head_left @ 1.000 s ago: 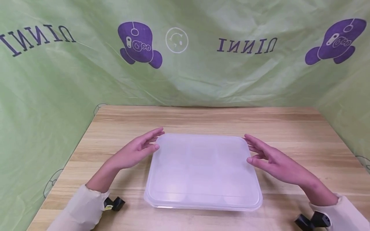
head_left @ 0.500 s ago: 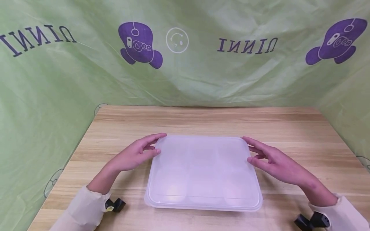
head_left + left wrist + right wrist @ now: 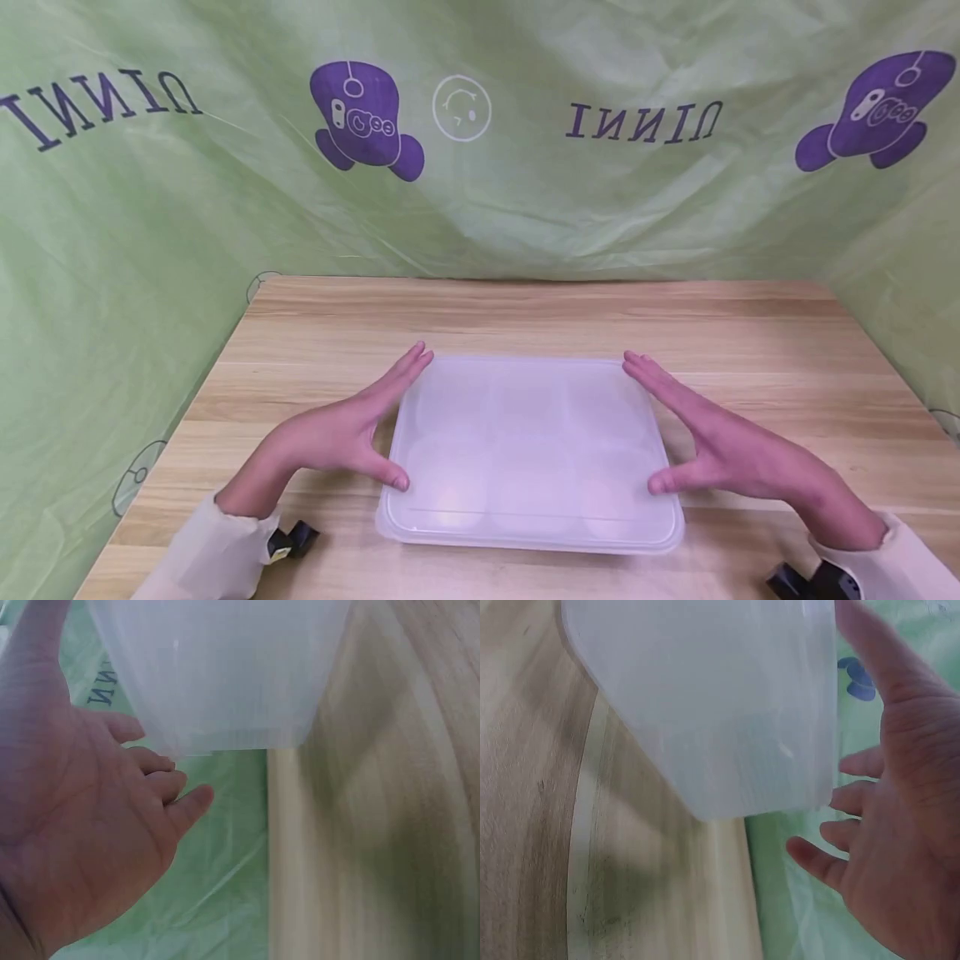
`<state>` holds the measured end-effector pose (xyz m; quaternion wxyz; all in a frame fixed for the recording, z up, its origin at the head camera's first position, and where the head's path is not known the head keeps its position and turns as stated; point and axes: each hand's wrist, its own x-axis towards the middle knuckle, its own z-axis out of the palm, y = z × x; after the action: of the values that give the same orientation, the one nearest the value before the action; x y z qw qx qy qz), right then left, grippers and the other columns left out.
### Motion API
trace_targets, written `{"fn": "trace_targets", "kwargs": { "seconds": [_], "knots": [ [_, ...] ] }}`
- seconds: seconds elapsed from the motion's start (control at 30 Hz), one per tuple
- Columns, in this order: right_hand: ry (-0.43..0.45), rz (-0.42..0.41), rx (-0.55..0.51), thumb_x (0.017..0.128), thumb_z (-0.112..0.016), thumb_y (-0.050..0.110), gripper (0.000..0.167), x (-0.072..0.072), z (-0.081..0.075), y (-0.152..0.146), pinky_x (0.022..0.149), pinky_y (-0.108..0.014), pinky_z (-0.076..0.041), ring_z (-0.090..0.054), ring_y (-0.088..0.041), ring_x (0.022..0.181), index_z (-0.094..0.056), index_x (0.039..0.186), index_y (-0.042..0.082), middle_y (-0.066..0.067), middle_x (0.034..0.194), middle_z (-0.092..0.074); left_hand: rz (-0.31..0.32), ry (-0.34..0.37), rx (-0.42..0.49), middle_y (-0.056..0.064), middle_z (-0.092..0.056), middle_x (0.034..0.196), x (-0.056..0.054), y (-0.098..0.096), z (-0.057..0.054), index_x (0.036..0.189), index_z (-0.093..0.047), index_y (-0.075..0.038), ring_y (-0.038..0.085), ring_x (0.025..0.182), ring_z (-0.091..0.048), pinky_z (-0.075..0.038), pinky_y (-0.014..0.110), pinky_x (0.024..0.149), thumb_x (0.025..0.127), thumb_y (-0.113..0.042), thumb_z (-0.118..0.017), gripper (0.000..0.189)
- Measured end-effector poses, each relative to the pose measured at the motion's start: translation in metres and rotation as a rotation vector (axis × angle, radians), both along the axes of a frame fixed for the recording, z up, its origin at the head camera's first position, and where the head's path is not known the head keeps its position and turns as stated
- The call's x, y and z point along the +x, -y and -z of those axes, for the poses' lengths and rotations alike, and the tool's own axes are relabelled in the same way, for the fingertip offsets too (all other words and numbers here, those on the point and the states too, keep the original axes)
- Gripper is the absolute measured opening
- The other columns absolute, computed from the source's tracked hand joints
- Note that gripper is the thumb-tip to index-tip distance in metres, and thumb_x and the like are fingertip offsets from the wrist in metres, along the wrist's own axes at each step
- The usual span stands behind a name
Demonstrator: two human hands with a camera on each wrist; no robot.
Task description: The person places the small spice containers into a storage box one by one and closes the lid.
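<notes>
A translucent white plastic storage box (image 3: 532, 442) with a flat lid stands on the wooden table, its lid on. Through the lid, faint rounded compartment shapes show. At its left side is my left hand (image 3: 337, 433), fingers stretched toward the far left corner and thumb spread to the near part of the edge. My right hand (image 3: 727, 450) mirrors this along the right side. Both wrist views show the box wall (image 3: 225, 675) beside the left palm and the box (image 3: 712, 712) beside the right fingers. Whether the fingertips press the lid, I cannot tell.
The wooden tabletop (image 3: 540, 317) extends around the box. Behind and at the sides hangs a green cloth (image 3: 525, 217) with purple figures and lettering. A black device (image 3: 292, 540) sits at the left cuff, another (image 3: 813, 581) at the right cuff.
Both thumbs have swung away from the fingers, down along the box's sides toward the near edge. The fingers have straightened near the far corners. The box keeps its place.
</notes>
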<state>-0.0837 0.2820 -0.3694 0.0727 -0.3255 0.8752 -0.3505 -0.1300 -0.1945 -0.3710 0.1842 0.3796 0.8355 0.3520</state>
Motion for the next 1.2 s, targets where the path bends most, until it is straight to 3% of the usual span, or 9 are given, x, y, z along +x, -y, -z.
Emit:
{"fn": "trace_targets", "kwargs": {
  "seconds": [0.07, 0.17, 0.4, 0.63, 0.8, 1.0, 1.2],
  "knots": [
    [-0.009, -0.046, 0.006, 0.070, -0.095, 0.041, 0.131, 0.002, 0.000, 0.000, 0.115, -0.011, -0.009, -0.006, -0.027, 0.156, -0.011, 0.167, 0.014, -0.013, 0.171, -0.005, 0.036, -0.009, 0.002, 0.008, 0.020, 0.169, 0.004, 0.001, -0.002, 0.167, 0.003, -0.019, 0.034, 0.155, 0.006, -0.019, 0.065, 0.117, 0.070, -0.049, -0.094, 0.140],
    [-0.032, -0.080, 0.027, 0.062, -0.095, 0.051, 0.139, 0.004, 0.002, 0.000, 0.114, -0.011, -0.005, 0.002, -0.028, 0.156, -0.011, 0.166, 0.013, -0.016, 0.171, 0.000, 0.074, -0.020, -0.010, 0.011, 0.020, 0.169, 0.009, 0.002, -0.004, 0.167, 0.000, -0.018, 0.036, 0.154, 0.008, -0.022, 0.068, 0.115, 0.067, -0.050, -0.096, 0.142],
    [-0.117, -0.133, -0.003, 0.066, -0.087, 0.066, 0.135, 0.004, 0.007, 0.000, 0.115, -0.011, -0.002, -0.001, -0.037, 0.155, -0.016, 0.165, 0.006, -0.020, 0.170, -0.006, 0.096, -0.030, -0.031, 0.005, 0.021, 0.170, 0.012, 0.002, -0.003, 0.167, -0.007, -0.019, 0.032, 0.155, 0.012, -0.025, 0.063, 0.116, 0.061, -0.049, -0.098, 0.143],
    [-0.082, -0.134, 0.007, 0.068, -0.089, 0.062, 0.135, 0.008, 0.012, -0.002, 0.113, -0.009, -0.008, -0.004, -0.024, 0.156, -0.014, 0.165, 0.007, -0.017, 0.171, -0.004, 0.093, -0.009, -0.037, -0.002, 0.021, 0.170, 0.015, 0.002, 0.005, 0.167, -0.007, -0.022, 0.028, 0.154, 0.016, -0.023, 0.061, 0.118, 0.061, -0.053, -0.097, 0.143],
    [-0.101, -0.129, 0.038, 0.071, -0.084, 0.067, 0.133, 0.008, 0.015, -0.002, 0.113, -0.009, -0.010, -0.007, -0.022, 0.156, -0.012, 0.165, 0.007, -0.016, 0.171, -0.003, 0.088, -0.028, -0.054, 0.000, 0.020, 0.170, 0.015, 0.003, 0.006, 0.167, -0.007, -0.022, 0.029, 0.154, 0.015, -0.023, 0.061, 0.118, 0.061, -0.056, -0.095, 0.143],
    [-0.084, -0.108, 0.088, 0.067, -0.089, 0.062, 0.136, 0.005, 0.012, -0.001, 0.111, -0.009, -0.009, -0.006, -0.018, 0.156, -0.011, 0.166, 0.010, -0.013, 0.172, -0.001, 0.081, -0.032, -0.057, 0.000, 0.019, 0.170, 0.013, 0.004, 0.006, 0.167, -0.006, -0.022, 0.031, 0.154, 0.014, -0.027, 0.063, 0.115, 0.062, -0.057, -0.095, 0.142],
    [-0.119, -0.105, 0.110, 0.066, -0.089, 0.063, 0.136, 0.007, 0.012, -0.003, 0.112, -0.009, -0.008, -0.007, -0.019, 0.156, -0.014, 0.166, 0.009, -0.015, 0.171, -0.005, 0.084, -0.042, -0.057, 0.003, 0.018, 0.171, 0.014, 0.003, 0.008, 0.167, -0.006, -0.022, 0.030, 0.155, 0.012, -0.031, 0.054, 0.117, 0.062, -0.054, -0.096, 0.142]
  ]
}}
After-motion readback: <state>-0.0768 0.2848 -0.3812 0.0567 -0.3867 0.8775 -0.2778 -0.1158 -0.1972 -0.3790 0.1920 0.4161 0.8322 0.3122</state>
